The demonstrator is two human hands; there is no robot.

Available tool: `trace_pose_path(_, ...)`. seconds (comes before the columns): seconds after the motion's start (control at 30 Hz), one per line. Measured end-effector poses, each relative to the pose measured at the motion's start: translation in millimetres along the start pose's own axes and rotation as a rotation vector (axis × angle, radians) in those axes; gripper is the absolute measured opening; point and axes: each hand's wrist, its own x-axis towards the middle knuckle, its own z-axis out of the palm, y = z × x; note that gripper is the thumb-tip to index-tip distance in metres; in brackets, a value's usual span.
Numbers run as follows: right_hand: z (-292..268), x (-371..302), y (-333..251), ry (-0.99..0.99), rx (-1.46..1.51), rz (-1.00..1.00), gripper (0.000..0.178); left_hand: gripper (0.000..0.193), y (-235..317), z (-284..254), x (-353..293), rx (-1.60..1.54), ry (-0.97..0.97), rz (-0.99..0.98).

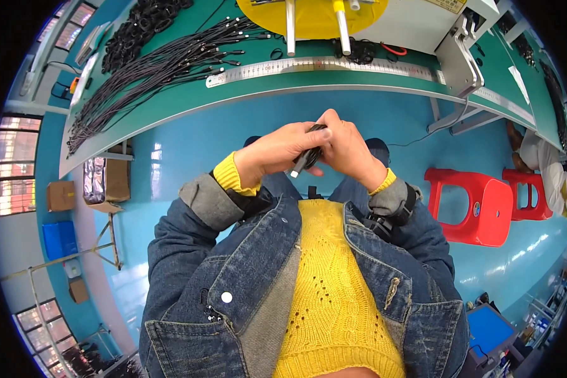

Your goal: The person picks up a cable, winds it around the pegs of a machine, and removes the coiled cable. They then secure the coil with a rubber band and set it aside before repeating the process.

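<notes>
A worker in a denim jacket (195,277) and yellow knit sweater (334,283) grasps a coiled black cable (307,157) between both hands, above the lap and on the near side of a green-topped workbench (372,79). The left hand (286,146) closes on the coil from the left, thumb laid across it, while the right hand (348,148) wraps its far right side; how far the right fingers close around it cannot be told. A pale connector tip (295,173) points out toward the near left, below the hands.

On the bench, a steel ruler (271,70) lies along the near edge. To its left, a spread of black cables (151,70) fans out, connector ends to the right; a heap of black loops (142,24) sits farther back. Beyond the ruler, a yellow disc (315,25) carries pale posts, and to the right of these rests a small red item (394,50), too small to identify.

At right, a red plastic stool (494,208) stands on the blue floor (409,116), a second red stool (538,195) just beyond it, beside another person in white (551,170). Cardboard boxes (61,196) stand at far left.
</notes>
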Motion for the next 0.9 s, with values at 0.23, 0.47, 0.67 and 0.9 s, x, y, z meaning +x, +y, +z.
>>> trace_pose_path(0.23,5.4,-7.8,0.5,-0.202,-0.165,0.063,0.02,0.043,-4.3,-19.6,15.4,0.291,-0.089,-0.485)
trace_pose_path(0.47,-3.4,-0.6,-4.8,-0.309,-0.182,-0.091,0.027,0.044,-31.1,-18.0,6.7,0.114,-0.239,-0.265)
trace_pose_path(0.67,26.8,-14.8,4.5,-0.121,0.75,0.519,0.027,0.042,-28.7,-35.0,18.4,0.271,-0.201,-0.352)
trace_pose_path(0.9,19.0,-9.8,6.1,-0.252,-0.117,0.091,0.019,0.038,-63.4,-48.4,14.5,0.022,-0.394,-0.38)
